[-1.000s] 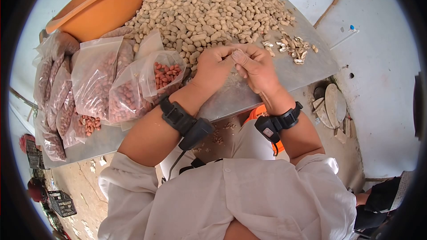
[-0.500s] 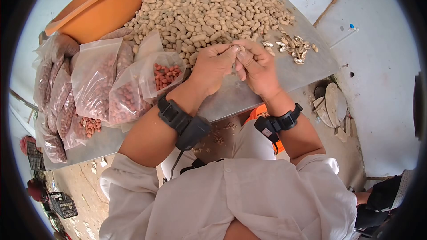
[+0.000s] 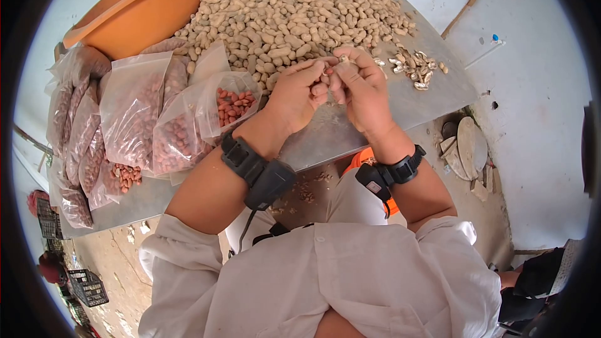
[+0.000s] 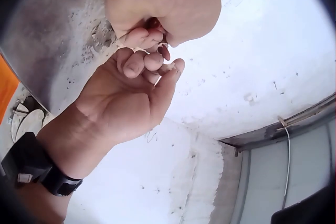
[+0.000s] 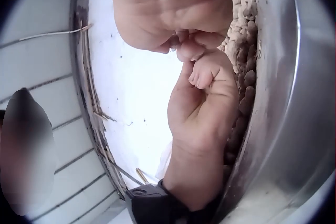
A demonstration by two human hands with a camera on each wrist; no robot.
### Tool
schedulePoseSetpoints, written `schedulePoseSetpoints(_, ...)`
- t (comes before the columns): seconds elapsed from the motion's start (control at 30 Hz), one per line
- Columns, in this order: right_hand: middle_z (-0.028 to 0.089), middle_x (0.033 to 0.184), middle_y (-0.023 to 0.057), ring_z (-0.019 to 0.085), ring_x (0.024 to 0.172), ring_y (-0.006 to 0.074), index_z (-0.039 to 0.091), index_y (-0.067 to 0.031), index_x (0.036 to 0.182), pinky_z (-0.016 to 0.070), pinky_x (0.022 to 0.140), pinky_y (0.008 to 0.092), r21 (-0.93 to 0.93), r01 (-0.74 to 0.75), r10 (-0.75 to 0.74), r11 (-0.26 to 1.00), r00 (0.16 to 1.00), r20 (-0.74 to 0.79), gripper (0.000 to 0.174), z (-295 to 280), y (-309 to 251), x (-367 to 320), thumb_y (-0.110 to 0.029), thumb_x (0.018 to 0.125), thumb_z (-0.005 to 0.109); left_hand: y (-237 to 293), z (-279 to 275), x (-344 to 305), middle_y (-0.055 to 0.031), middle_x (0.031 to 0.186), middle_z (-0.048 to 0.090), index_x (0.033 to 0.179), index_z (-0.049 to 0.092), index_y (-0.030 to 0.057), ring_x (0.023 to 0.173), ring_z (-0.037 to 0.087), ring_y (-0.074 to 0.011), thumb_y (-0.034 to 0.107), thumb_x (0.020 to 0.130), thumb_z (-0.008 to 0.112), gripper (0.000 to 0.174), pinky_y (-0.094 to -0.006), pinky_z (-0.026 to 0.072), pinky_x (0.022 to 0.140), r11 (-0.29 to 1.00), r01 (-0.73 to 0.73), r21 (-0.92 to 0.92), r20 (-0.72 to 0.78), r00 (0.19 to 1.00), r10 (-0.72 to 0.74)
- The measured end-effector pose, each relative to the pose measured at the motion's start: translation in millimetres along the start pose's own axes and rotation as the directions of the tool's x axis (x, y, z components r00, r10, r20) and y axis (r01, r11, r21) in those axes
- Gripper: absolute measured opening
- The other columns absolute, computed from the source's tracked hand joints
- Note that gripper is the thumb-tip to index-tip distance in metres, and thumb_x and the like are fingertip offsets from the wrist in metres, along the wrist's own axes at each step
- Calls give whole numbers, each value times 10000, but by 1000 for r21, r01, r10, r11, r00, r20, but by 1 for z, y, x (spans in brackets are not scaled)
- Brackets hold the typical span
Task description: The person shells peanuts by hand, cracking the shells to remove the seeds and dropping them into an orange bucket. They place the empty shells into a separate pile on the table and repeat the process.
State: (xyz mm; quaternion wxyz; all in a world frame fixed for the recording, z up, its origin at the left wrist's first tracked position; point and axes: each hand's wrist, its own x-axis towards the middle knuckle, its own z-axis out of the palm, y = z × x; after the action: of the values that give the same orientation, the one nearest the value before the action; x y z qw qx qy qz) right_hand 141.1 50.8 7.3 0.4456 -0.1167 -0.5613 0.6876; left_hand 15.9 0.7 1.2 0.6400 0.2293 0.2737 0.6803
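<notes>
From where I'm standing, both hands are meeting close together over the table's near edge: the left hand point(image 3: 294, 97) is holding reddish kernels point(image 3: 326, 72) in curled fingers (how many, I can't tell), and the right hand point(image 3: 368, 94) is pinching a pale shell point(image 3: 344, 59) between thumb and forefinger. Around them, unshelled peanuts point(image 3: 300, 12) are lying heaped at twelve o'clock, split shells point(image 3: 418, 70) at three, and an orange basin point(image 3: 147, 15) is standing at ten.

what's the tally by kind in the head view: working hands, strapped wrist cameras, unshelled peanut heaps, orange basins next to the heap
Hands: 2 (left hand, right hand)
Wrist cameras: 2 (left camera, right camera)
Unshelled peanut heap: 1
Orange basin: 1
Total: 6
</notes>
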Motion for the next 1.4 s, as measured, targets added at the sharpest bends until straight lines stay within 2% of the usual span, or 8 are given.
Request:
schedulePoseSetpoints(0.27, 559, 681, 2, 486, 594, 20, 527, -6, 998, 369, 505, 181, -531, 124, -110, 838, 992, 59, 148, -1, -2, -1, -65, 863, 544, 2, -6, 4, -3, 719, 487, 989, 545, 36, 535, 391, -71, 155, 930, 431, 175, -194, 310, 467, 975, 118, -188, -8, 993, -121)
schedulePoseSetpoints(0.67, 572, 710, -6, 512, 614, 47, 511, -28, 905, 408, 513, 197, -311, -44, 30, 949, 998, -49, 64, -11, -1, -4, -35, 850, 541, 0, -4, -1, 28, 622, 422, 1248, 460, 64, 488, 346, -55, 206, 938, 455, 341, -194, 287, 440, 988, 104, 115, 194, 973, -125)
schedulePoseSetpoints(0.8, 546, 645, 26, 509, 566, 87, 528, -64, 884, 409, 498, 242, -684, 114, -151, 720, 988, 6, 43, -34, -9, 2, -65, 842, 527, 0, 2, -6, 38, 609, 412, 1231, 472, 63, 478, 343, -55, 213, 924, 490, 342, -190, 288, 440, 986, 89, 144, 109, 988, -105)
schedulePoseSetpoints(0.87, 558, 641, 70, 549, 568, 130, 533, -78, 879, 428, 510, 273, -870, 185, -289, 456, 956, 52, 48, -58, -22, 13, -89, 835, 517, 2, -2, -3, 45, 604, 402, 1208, 493, 71, 483, 350, -52, 217, 922, 494, 320, -182, 292, 443, 987, 62, 148, 55, 996, -71)
schedulePoseSetpoints(0.93, 596, 692, 140, 614, 647, 242, 564, -85, 938, 477, 584, 346, -978, -42, -229, 204, 969, -89, 148, -64, -55, 16, -78, 803, 505, 2, -4, -3, 44, 604, 406, 1184, 511, 68, 483, 352, -51, 221, 916, 507, 308, -181, 294, 444, 988, 52, 143, 43, 997, -58)
schedulePoseSetpoints(1.03, 635, 850, 161, 620, 802, 303, 599, -109, 1015, 490, 692, 393, -924, -79, -143, -373, 989, -27, 291, -100, -64, 30, -39, 750, 503, 1, -3, -1, 42, 613, 418, 1163, 523, 60, 485, 357, -48, 218, 912, 516, 297, -177, 299, 447, 989, 38, 146, 27, 999, -42)
schedulePoseSetpoints(1.33, 612, 968, 170, 563, 918, 343, 620, -66, 1005, 459, 789, 391, -955, 272, 128, -122, 958, 256, 337, -121, -31, 76, 19, 712, 477, 3, -6, 1, 38, 630, 459, 1132, 534, 21, 478, 376, -46, 199, 886, 564, 305, -185, 290, 444, 995, 32, 97, 6, 999, -32)
schedulePoseSetpoints(1.4, 617, 949, 164, 574, 905, 334, 628, -78, 1008, 466, 783, 384, -935, 272, 225, -228, 949, 221, 348, -124, -24, 82, 24, 697, 510, 3, -6, 0, 30, 653, 461, 1131, 537, 24, 493, 378, -46, 188, 892, 551, 290, -180, 298, 449, 994, 33, 100, 10, 999, -34)
